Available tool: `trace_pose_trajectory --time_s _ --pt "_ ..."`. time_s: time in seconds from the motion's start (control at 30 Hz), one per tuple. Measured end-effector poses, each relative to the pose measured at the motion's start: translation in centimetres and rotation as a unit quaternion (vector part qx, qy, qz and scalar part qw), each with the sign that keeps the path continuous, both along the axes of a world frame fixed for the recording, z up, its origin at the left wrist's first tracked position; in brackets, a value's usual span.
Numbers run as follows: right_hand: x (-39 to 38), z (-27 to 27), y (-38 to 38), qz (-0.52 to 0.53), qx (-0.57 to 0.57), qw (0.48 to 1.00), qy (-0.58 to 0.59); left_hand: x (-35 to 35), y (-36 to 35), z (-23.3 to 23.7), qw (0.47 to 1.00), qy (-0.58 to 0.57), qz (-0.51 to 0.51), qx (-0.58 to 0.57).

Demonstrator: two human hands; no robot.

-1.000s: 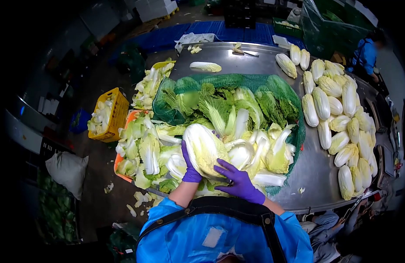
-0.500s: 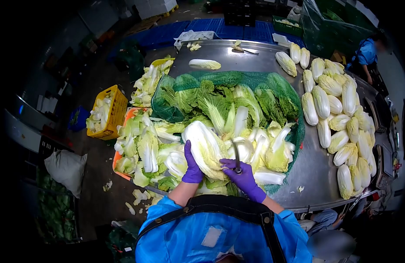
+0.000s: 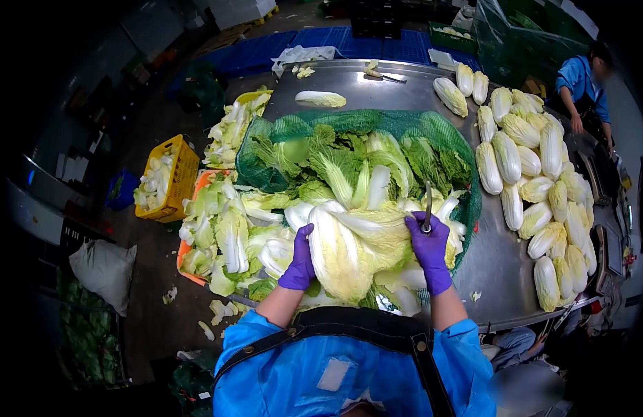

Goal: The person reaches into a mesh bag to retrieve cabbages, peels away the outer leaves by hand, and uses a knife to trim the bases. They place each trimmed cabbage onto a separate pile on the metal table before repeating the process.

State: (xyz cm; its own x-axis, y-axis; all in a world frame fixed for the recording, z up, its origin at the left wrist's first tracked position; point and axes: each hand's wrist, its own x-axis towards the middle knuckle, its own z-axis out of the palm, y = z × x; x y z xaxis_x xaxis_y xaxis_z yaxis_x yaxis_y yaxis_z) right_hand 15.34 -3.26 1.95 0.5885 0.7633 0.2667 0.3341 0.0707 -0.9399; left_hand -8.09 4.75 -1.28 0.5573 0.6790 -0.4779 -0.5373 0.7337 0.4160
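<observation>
My left hand [image 3: 300, 263], in a purple glove, grips the left side of a napa cabbage [image 3: 339, 260] above the pile. In my right hand [image 3: 431, 251], also gloved, is a knife [image 3: 428, 203] with its narrow blade pointing up. The same hand pinches the end of an outer cabbage leaf [image 3: 380, 233], which is stretched out to the right from the head. Beneath and beyond lie loose leaves and green cabbage tops [image 3: 335, 170] in a green mesh bag [image 3: 467, 149].
Trimmed napa cabbages [image 3: 506, 158] are heaped on the right of the metal table [image 3: 398, 97]. Another knife [image 3: 391, 77] lies at the back. An orange crate [image 3: 189, 267] of leaves and a yellow crate [image 3: 186, 174] stand left. A co-worker [image 3: 579, 83] is at far right.
My right hand has moved right and slightly up with the knife, drawing an outer leaf away from the cabbage. The head has tilted more upright in my left hand.
</observation>
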Motion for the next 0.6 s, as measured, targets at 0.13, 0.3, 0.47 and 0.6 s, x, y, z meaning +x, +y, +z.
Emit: trace_pose_trajectory --time_s 0.13,0.3,0.47,0.6 --pt "1.5 2.0 0.8 0.043 0.052 0.987 -0.144 -0.1 0.8 -1.4 0.999 -0.023 -0.028 -0.005" --pt "1.4 4.6 0.7 0.115 0.119 0.94 -0.298 1.4 1.2 -1.3 0.992 -0.123 -0.012 0.016" --pt "2.4 6.4 0.7 0.073 0.151 0.905 -0.391 1.7 0.3 -0.6 0.989 0.038 -0.104 0.097" --pt "6.7 4.1 2.4 0.032 0.075 0.934 -0.347 -1.4 2.2 -0.6 0.912 0.118 -0.293 0.262"
